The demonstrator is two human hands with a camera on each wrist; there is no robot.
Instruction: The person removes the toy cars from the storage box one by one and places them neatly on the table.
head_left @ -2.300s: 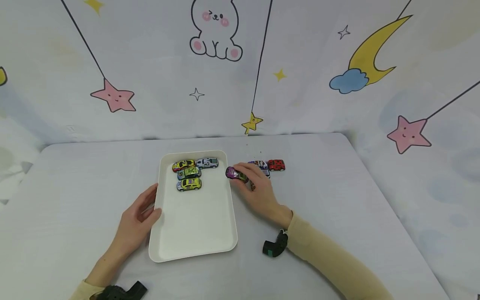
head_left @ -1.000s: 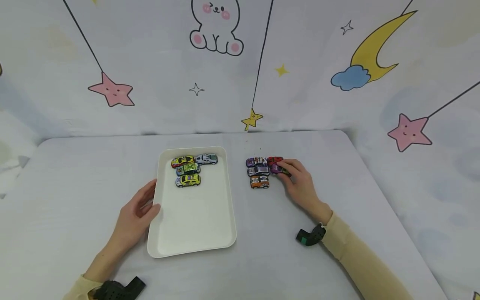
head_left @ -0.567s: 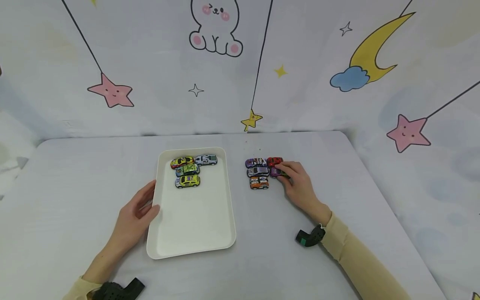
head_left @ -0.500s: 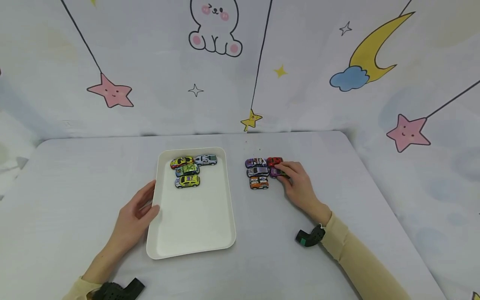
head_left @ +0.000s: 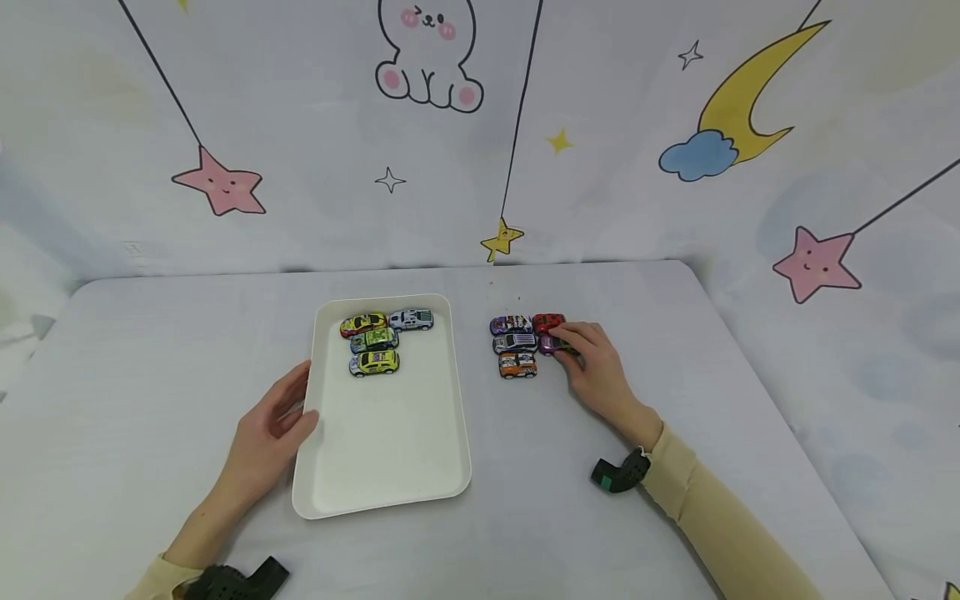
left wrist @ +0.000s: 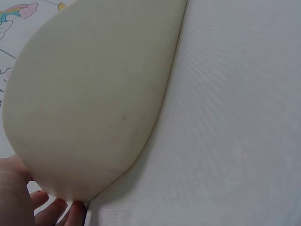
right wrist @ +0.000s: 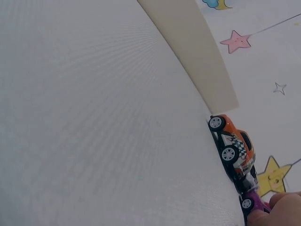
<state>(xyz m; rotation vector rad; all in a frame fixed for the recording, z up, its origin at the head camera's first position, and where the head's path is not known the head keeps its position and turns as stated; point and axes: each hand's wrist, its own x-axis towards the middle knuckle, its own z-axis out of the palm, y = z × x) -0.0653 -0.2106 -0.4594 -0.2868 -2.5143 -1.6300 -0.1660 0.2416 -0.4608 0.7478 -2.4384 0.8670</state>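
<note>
My right hand (head_left: 603,375) pinches a purple toy car (head_left: 550,344) between thumb and fingers, down on the table and partly covered by the fingertips. A red toy car (head_left: 549,322) sits just behind it. To its left stand a purple-and-white car (head_left: 512,325), a dark car with a striped top (head_left: 515,343) and an orange car (head_left: 517,365). The orange car (right wrist: 233,146) shows its checkered side in the right wrist view. My left hand (head_left: 262,442) grips the left edge of a white tray (head_left: 386,458), thumb at the rim, fingers (left wrist: 77,209) against its outer wall.
Inside the tray's far end lie a red-and-yellow car (head_left: 363,324), a silver-white car (head_left: 411,320), a green car (head_left: 374,340) and a yellow car (head_left: 374,363). A white cloth covers the table (head_left: 540,533). A wall (head_left: 322,167) printed with cartoons stands behind.
My right hand has carried the purple car from beside the tray's right rim to the right, setting it down in front of the red car. My left hand has stayed on the tray.
</note>
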